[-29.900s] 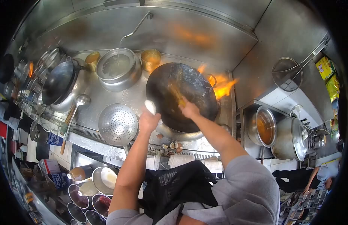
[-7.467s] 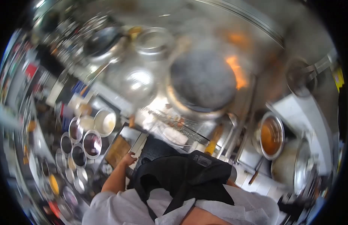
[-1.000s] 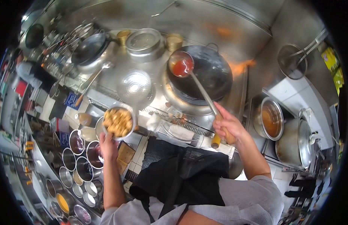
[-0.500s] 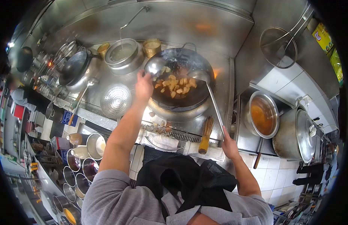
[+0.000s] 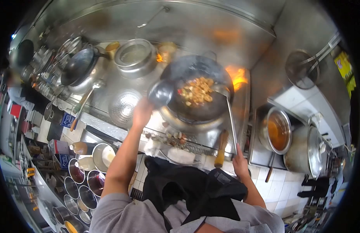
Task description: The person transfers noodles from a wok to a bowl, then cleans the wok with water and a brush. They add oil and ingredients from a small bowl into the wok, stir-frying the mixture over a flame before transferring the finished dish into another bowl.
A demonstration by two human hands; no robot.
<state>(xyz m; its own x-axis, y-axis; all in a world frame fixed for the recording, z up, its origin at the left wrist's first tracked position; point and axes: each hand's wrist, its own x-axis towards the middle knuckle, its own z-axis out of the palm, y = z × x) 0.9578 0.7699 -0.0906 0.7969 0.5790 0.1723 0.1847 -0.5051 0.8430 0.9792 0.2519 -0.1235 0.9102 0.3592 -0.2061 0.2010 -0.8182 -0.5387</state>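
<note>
A black wok (image 5: pixel 187 68) sits on the burner, with browned chunks of food and a few red and pale green pieces (image 5: pixel 199 91) in its middle. My left hand (image 5: pixel 142 112) is closed on the rim of a small metal bowl (image 5: pixel 160 93), tipped at the wok's left edge; no food shows in it. My right hand (image 5: pixel 240 162) grips the far end of a long-handled ladle (image 5: pixel 231 118). The ladle's head rests in the wok beside the food, partly blurred. Orange flame (image 5: pixel 237 77) flares at the wok's right side.
Left of the wok lie a perforated strainer (image 5: pixel 126 108) and a pot of liquid (image 5: pixel 134 58). A bamboo brush (image 5: pixel 221 149) stands at the stove's front. On the right are a bowl of orange liquid (image 5: pixel 278 132) and a lidded pot (image 5: pixel 300 153). Another person (image 5: pixel 19 95) is far left.
The pale pieces that were falling from the bowl are now in the wok. My left hand and the bowl have shifted lower against the wok. The flame at the right is larger.
</note>
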